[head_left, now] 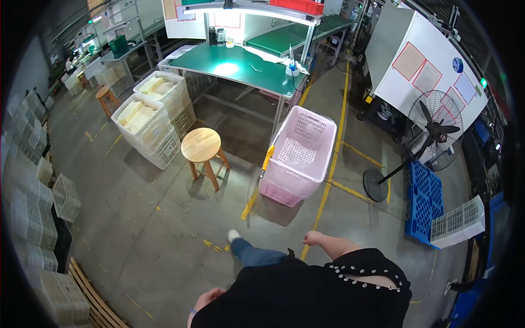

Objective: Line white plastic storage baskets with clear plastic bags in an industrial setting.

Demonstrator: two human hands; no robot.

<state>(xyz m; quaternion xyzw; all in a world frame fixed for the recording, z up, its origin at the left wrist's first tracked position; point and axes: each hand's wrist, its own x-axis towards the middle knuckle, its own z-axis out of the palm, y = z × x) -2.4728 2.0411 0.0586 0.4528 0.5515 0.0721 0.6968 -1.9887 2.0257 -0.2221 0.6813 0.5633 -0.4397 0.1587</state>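
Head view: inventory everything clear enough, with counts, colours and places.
Nearest workbench: one, green, upper centre
Crates: many, whitish, mostly left
Pink basket: at least one, pink, right of centre
Yellow-handled rod: one, yellow, beside pink basket
Stools: two, brown, centre and upper left
Fan: one, black, right
Plastic pallet: one, blue, right
Large board: one, white, upper right
Tray: one, red, top
Jars: at least two, black and clear, on workbench
Shirt: one, black, bottom
Left hand: one, bare, bottom
Right hand: one, bare, lower centre
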